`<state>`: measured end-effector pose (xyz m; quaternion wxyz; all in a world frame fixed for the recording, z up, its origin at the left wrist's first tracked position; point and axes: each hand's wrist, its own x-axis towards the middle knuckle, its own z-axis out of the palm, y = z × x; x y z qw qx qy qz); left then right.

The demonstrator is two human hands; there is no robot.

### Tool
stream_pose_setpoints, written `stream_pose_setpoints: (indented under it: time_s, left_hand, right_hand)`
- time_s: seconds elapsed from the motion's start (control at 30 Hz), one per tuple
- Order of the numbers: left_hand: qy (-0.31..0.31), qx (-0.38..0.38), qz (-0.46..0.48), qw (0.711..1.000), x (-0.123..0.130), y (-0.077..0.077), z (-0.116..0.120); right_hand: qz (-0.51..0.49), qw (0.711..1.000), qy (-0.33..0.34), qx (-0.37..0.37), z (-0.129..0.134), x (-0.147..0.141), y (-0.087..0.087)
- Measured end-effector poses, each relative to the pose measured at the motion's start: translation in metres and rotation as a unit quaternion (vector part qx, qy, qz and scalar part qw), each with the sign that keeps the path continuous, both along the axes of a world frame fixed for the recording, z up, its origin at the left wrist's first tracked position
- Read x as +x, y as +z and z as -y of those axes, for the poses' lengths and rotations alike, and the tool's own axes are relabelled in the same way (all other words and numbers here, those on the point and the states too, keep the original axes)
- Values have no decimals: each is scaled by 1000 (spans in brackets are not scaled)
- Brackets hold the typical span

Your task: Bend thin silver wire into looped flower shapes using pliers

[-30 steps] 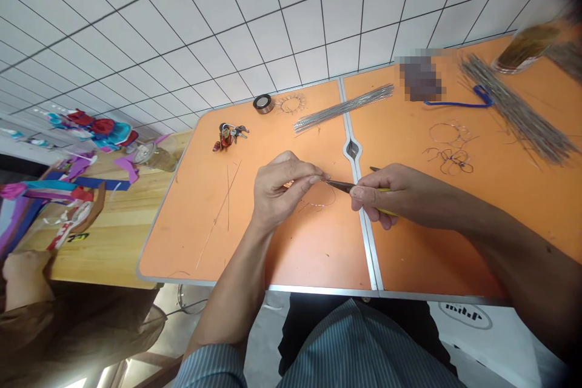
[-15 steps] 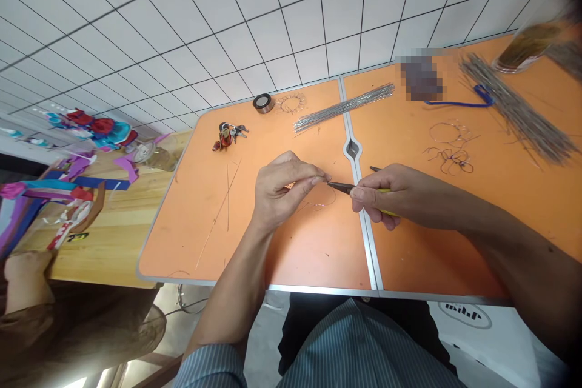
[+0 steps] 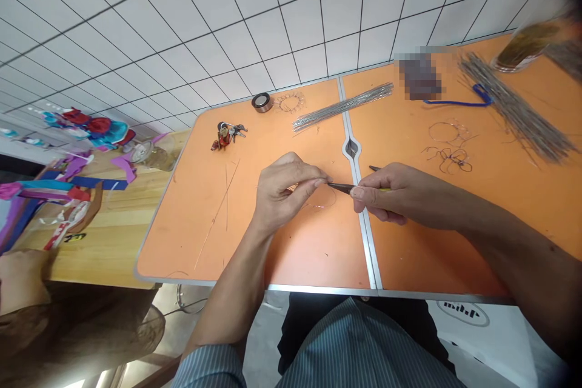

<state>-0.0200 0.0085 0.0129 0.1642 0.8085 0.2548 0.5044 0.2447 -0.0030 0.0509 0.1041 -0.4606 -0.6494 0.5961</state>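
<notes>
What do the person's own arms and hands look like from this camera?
The left hand and right hand are ungloved, with no ring or watch visible. Both forearms are bare; the left sleeve is blue with fine pale stripes. No right sleeve shows.

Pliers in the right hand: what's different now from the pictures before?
The right hand has shifted its grip on the pliers: the lower yellow handle, which showed before, is now hidden. Nothing was visibly picked up or let go. The left hand stays pinched by the pliers' tip, and the keys, tape roll and silver wire bundle lie where they were.
</notes>
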Motion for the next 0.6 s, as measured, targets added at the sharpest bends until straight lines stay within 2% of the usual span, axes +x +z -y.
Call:
stream_pose_setpoints:
  time_s: [0.6]
  left_hand:
    - [22,-23,0,999,5,-6,3]
  right_hand:
    - [-31,999,-11,-3,-8,3,-11]
